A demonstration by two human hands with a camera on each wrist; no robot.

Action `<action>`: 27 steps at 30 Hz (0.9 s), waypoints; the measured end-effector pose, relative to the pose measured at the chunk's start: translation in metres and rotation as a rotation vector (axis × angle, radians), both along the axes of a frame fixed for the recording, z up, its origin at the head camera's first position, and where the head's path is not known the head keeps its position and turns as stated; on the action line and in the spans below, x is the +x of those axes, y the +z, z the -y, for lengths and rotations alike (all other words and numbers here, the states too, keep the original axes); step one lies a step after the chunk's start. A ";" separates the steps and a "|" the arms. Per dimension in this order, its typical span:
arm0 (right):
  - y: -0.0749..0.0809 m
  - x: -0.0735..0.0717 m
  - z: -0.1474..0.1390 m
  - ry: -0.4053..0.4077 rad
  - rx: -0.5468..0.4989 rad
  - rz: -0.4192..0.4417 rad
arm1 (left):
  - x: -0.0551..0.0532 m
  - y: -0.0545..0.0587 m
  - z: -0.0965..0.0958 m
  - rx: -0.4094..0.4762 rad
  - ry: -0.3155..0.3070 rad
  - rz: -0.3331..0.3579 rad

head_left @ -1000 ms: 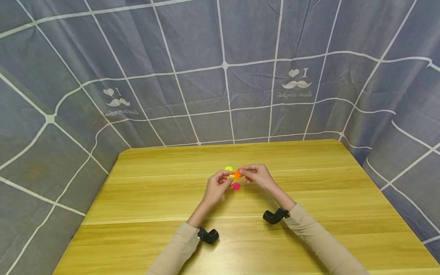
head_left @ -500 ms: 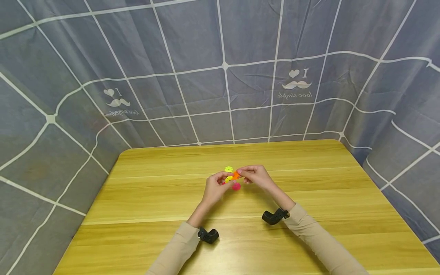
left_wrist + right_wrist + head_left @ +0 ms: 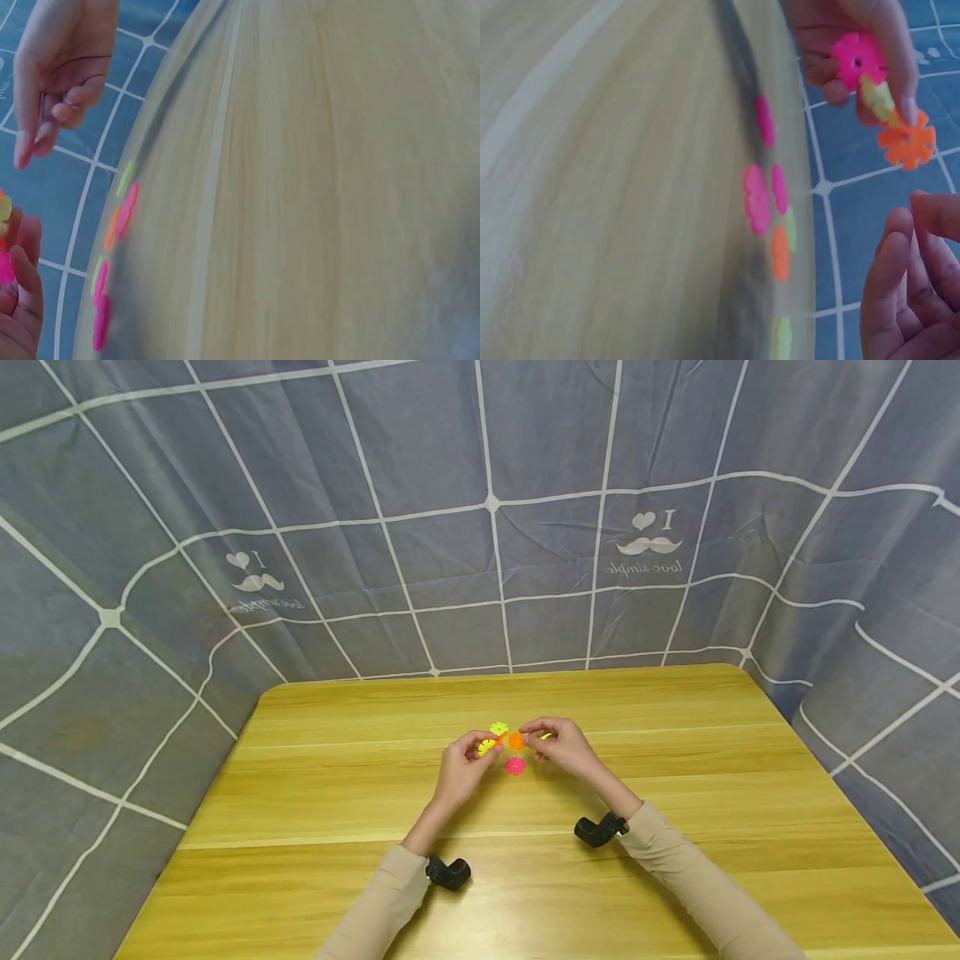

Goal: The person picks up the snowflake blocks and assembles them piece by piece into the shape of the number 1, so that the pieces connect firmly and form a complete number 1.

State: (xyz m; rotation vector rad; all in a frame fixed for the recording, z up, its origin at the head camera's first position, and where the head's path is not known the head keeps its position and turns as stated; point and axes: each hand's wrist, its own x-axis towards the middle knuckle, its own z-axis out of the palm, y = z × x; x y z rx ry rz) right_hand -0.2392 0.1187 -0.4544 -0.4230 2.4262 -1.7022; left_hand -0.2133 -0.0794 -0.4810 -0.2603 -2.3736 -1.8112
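My left hand pinches a small chain of notched plastic snowflake discs. In the right wrist view the chain shows a pink disc, a yellow disc seen edge-on and an orange disc at its end, with the thumb over the joint. My right hand hovers just to the right, its fingers loosely bent and nothing between them. On the table between the hands lies another orange disc. A loose pink disc is nearer to me, and a yellow-green disc lies farther back.
Several more discs, such as a pink disc, lie on the wooden table, partly hidden by the hands in the head view. Beyond the table's far edge hangs a grey curtain with white lines. Each wrist carries a black camera mount.
My right hand has let go of the chain's orange disc, and the hands have parted. My left hand has shifted slightly left with the chain, uncovering the orange disc on the table.
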 end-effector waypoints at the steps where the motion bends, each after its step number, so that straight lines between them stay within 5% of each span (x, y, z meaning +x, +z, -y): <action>1: -0.001 0.000 0.000 0.003 0.012 -0.006 | 0.000 0.000 0.001 0.009 0.000 0.004; 7: -0.008 -0.002 0.002 -0.002 0.125 -0.024 | 0.000 0.003 0.005 0.038 -0.015 0.031; 14: -0.014 -0.006 0.006 0.025 0.238 0.006 | 0.018 0.035 0.009 0.028 -0.051 0.035; 20: -0.015 -0.006 0.008 0.036 0.250 0.063 | 0.018 0.034 0.011 0.021 -0.057 0.051; 27: -0.017 -0.009 0.010 0.044 0.348 0.034 | 0.019 0.038 0.012 -0.012 -0.054 0.049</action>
